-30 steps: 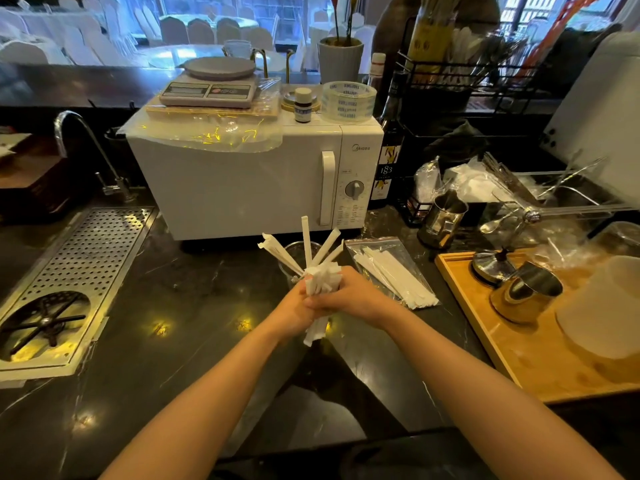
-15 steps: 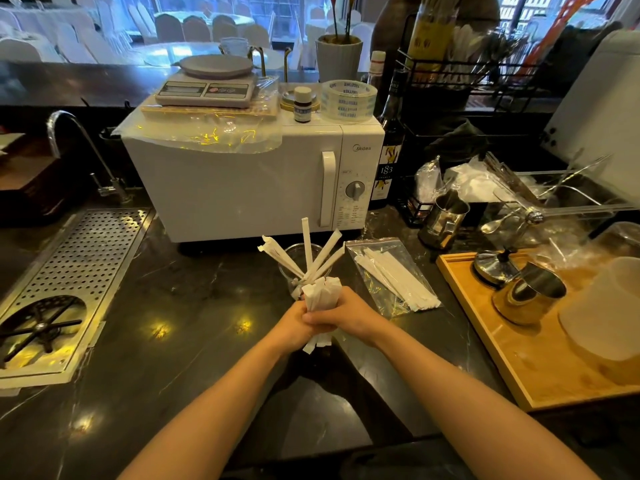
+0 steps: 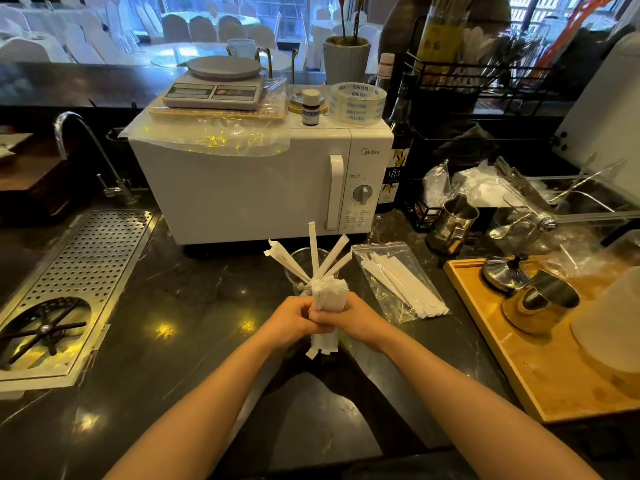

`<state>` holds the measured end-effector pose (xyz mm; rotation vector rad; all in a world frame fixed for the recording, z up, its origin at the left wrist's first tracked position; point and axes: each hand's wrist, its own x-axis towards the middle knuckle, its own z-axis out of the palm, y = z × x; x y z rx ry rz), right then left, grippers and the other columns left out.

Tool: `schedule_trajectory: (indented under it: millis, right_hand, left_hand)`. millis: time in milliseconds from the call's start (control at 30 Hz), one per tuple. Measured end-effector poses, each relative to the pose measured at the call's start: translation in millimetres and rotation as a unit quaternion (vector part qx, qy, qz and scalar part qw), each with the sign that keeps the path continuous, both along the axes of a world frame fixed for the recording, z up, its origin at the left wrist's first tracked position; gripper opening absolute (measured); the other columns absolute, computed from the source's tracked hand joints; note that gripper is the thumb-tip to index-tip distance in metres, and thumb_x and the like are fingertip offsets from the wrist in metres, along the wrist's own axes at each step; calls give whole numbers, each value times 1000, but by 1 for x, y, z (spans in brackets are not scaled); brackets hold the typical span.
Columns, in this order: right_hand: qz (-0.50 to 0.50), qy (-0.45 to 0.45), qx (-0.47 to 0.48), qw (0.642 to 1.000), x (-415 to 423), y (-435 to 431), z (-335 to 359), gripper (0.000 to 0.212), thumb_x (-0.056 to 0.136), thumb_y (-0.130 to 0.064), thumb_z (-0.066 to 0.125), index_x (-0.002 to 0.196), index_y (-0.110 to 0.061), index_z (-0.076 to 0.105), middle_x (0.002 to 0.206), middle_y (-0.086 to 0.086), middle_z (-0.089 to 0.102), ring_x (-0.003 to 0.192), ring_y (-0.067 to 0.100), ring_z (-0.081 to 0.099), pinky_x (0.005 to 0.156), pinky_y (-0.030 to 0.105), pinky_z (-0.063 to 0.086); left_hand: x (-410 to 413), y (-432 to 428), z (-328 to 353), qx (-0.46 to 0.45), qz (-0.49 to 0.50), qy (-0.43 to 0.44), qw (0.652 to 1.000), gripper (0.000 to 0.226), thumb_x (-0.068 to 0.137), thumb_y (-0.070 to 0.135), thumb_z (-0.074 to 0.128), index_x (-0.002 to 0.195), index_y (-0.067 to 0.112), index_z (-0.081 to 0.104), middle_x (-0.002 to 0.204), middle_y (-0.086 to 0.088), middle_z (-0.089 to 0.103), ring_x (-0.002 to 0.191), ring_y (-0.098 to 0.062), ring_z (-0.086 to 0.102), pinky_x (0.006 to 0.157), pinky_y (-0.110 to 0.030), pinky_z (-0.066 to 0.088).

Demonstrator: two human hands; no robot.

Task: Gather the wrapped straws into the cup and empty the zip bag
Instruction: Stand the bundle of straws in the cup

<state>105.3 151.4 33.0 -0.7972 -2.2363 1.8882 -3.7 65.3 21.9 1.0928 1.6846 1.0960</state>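
Note:
A bundle of white paper-wrapped straws (image 3: 328, 295) stands upright between both my hands over the dark counter. My left hand (image 3: 290, 318) and my right hand (image 3: 356, 318) are clasped together around its middle; its lower ends stick out below my fingers. Just behind the bundle a clear cup (image 3: 300, 268) holds several wrapped straws that fan outward. To the right, a clear zip bag (image 3: 384, 271) lies flat with more wrapped straws (image 3: 405, 289) inside and poking from its near end.
A white microwave (image 3: 249, 188) stands close behind the cup. A wooden tray (image 3: 491, 344) with steel pitchers sits right of the bag. A perforated metal drain grate (image 3: 79, 271) and a tap lie to the left.
Both hands stay clasped on the bundle and have drawn slightly nearer to me. The straws are packed more evenly, their top ends level.

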Motion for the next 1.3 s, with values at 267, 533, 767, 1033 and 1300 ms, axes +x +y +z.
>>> schedule_trajectory:
  millis: [267,533,767,1033,1300]
  right_hand:
    - [26,-1,58,998,-11,0,22,29,93,-19,48,117,-7,59,110,10,63,89,6,57,74,11,45]
    - [27,53,107,992,-30,19,85,28,92,-21,50,114,-6,59,107,8,63,100,22,60,91,36,48]
    - [19,97,93,991,-53,39,110,24,91,-17,52,110,-7,60,102,7,63,99,21,60,95,39,48]
    - [28,87,56,994,-64,47,98,16,91,-20,51,104,-16,59,99,1,63,104,23,60,99,43,46]
    - [30,104,57,993,-67,53,99,10,90,-21,51,92,-27,59,92,-5,62,96,16,60,96,38,46]
  left_hand:
    - [-13,1,22,21,19,67,997,10,77,3,64,71,10,64,69,0,62,62,-1,61,61,-12,51]
    - [-26,13,90,90,31,79,992,19,78,4,63,71,22,62,73,5,65,68,-2,65,62,-14,54]
    - [-45,34,119,112,48,115,986,19,79,5,62,98,5,64,79,4,63,74,-5,62,61,-11,54]
    - [-53,44,108,81,66,108,989,17,80,7,62,97,7,62,86,-3,65,80,-16,65,65,-19,55]
    - [-57,48,111,76,70,111,988,22,81,7,61,103,5,61,90,-4,63,84,-15,62,62,-17,54]
